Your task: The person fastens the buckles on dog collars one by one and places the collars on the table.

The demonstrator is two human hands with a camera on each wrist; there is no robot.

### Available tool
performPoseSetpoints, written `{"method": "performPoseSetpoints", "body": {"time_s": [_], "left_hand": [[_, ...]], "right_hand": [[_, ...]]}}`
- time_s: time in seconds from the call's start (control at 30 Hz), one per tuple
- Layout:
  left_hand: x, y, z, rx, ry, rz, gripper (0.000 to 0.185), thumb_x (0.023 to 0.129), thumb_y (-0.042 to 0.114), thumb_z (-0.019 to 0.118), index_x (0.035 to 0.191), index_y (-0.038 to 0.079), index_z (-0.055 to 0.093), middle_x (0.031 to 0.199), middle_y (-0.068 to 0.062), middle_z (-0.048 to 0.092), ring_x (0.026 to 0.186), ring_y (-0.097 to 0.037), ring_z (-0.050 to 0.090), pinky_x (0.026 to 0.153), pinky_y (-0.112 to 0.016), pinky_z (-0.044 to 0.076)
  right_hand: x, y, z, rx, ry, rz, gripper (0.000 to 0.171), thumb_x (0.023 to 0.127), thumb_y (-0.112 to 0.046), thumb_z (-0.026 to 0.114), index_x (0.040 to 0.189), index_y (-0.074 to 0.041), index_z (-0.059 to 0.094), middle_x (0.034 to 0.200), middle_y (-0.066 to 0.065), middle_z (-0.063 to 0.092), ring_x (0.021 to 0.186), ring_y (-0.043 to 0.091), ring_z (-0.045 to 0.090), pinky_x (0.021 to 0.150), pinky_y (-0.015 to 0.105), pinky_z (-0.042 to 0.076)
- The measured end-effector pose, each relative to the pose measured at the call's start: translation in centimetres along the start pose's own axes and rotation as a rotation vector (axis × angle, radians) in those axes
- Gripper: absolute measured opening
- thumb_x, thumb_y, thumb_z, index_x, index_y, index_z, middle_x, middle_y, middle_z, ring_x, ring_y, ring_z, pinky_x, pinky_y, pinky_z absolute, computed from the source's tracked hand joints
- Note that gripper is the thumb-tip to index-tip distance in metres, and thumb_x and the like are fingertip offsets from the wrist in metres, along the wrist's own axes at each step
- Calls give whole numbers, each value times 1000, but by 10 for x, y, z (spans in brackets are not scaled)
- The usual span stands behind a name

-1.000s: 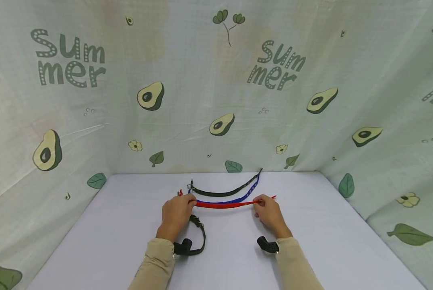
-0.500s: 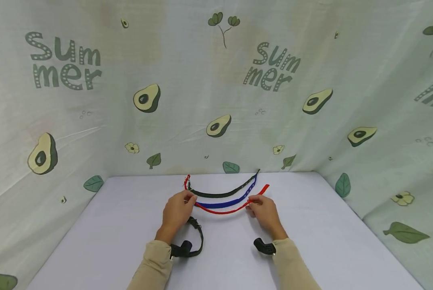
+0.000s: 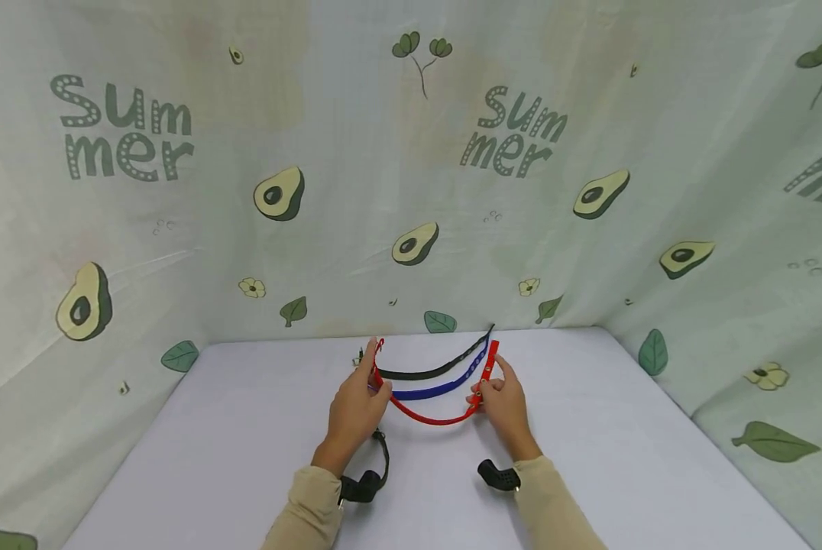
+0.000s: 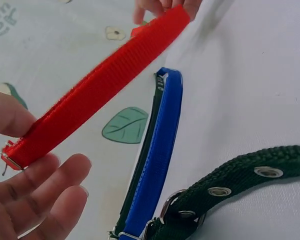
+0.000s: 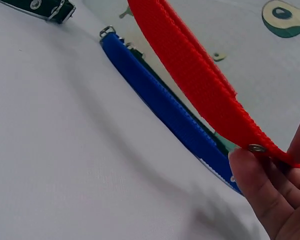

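Observation:
A red buckle collar [image 3: 435, 422] sags in a curve between both hands, in front of the other collars. My left hand [image 3: 356, 412] pinches its buckle end between thumb and fingers; in the left wrist view the metal buckle [image 4: 12, 161] shows past the fingers. My right hand [image 3: 506, 405] pinches the eyelet end, whose tip points up. One metal eyelet [image 5: 256, 148] shows beside the right fingertips. Behind lie a blue collar [image 3: 428, 393] and a dark green collar [image 3: 418, 375], curved side by side on the table.
Another dark green collar [image 4: 240, 185] with metal eyelets lies curled near the left wrist. The white table [image 3: 590, 458] ends at a printed cloth backdrop [image 3: 356, 252]. Black wrist cameras [image 3: 499, 475] sit at both cuffs.
The red collar was nearly straight over the blue one; it now hangs in a deeper curve with both ends turned up. The hands have come closer together, the left one moving right.

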State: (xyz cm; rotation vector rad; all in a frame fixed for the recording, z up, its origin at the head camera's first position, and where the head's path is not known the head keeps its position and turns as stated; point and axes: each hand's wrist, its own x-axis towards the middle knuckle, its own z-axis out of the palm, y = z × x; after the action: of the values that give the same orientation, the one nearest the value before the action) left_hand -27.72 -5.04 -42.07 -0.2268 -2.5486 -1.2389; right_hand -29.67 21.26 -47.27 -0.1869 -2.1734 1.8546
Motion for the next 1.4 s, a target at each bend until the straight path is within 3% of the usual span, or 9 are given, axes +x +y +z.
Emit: {"method": "performPoseSetpoints", "body": {"time_s": [0.1, 0.23, 0.37, 0.47, 0.63, 0.97, 1.2, 1.4], "left_hand": [[4, 4, 0, -89, -26, -44, 77, 92, 17, 68, 159, 20, 29, 100, -4, 63, 71, -16, 57, 56, -29, 49], [7, 9, -1, -286, -74, -136, 68, 92, 8, 62, 154, 12, 35, 110, -9, 60, 78, -20, 64, 63, -30, 55], [6, 10, -3, -413, -49, -170, 51, 95, 5, 60, 144, 8, 45, 113, -12, 62, 80, -18, 67, 69, -31, 57], [5, 10, -5, -439, -3, -144, 40, 97, 11, 64, 136, 7, 54, 112, -11, 64, 76, -19, 69, 69, -29, 56], [2, 12, -6, -455, 30, -116, 38, 98, 23, 67, 133, 10, 61, 102, -6, 68, 70, -24, 70, 64, -28, 55], [-3, 21, -7, -542, -8, -157, 33, 100, 31, 65, 124, 9, 64, 102, -11, 72, 66, -32, 69, 63, -28, 56], [2, 23, -14, -612, -20, -187, 29, 99, 25, 65, 122, 7, 62, 102, -11, 73, 61, -27, 65, 64, -27, 55], [-3, 15, -7, -631, -77, -182, 31, 103, 22, 57, 132, 12, 64, 99, -14, 68, 61, -21, 60, 67, -29, 52]], "right_hand": [[-1, -5, 1, -14, 26, 2, 60, 97, -5, 48, 155, -2, 31, 86, 15, 69, 65, 21, 70, 61, 28, 58], [-5, -10, 3, -22, 52, -8, 54, 95, -7, 49, 149, -3, 44, 88, 14, 70, 60, 20, 66, 56, 25, 54], [-7, -9, 7, -23, 67, -30, 50, 95, -5, 50, 144, -7, 52, 91, 14, 71, 57, 20, 62, 52, 24, 50], [-9, -9, 9, -24, 69, -52, 47, 95, -4, 50, 141, -8, 56, 90, 14, 71, 56, 20, 61, 51, 25, 48], [-11, -15, 11, -36, 41, -75, 44, 96, -8, 49, 139, -11, 57, 89, 11, 70, 60, 23, 60, 51, 26, 48], [-20, -17, 9, -59, 21, -84, 40, 96, -7, 51, 134, -15, 62, 89, 10, 69, 57, 25, 56, 49, 27, 45], [-28, -22, 14, -29, -38, -112, 37, 96, -6, 54, 132, -9, 63, 89, 11, 70, 57, 23, 57, 49, 26, 47], [-37, -23, 10, 45, -57, -96, 28, 99, -10, 55, 124, -7, 68, 85, 14, 68, 59, 23, 58, 52, 25, 49]]}}
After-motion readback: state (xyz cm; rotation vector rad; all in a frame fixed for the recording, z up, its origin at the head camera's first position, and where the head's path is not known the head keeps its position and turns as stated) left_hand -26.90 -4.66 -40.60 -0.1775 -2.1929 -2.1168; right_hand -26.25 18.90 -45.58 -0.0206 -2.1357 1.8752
